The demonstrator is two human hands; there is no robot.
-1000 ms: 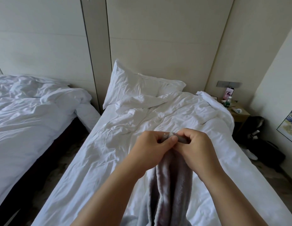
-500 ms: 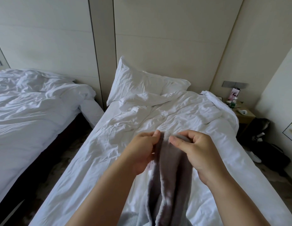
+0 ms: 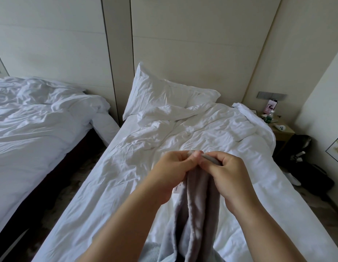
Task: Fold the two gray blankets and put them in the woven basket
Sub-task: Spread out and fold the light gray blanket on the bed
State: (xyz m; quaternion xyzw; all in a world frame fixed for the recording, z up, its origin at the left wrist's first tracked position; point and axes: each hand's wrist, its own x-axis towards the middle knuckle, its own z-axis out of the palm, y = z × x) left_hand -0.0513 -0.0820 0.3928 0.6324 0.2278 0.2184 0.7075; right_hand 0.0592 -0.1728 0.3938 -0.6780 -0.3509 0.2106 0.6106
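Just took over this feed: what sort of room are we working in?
Probably a hotel twin room: the near bed and the left bed, both in rumpled white linen, a panelled wall, and a bedside table.

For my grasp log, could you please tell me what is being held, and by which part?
The left hand and right hand pinch the gray blanket by its top edge.

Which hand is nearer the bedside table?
Right. The right hand grips the gray blanket on the side toward the bedside table; the left hand sits just beyond it, farther away.
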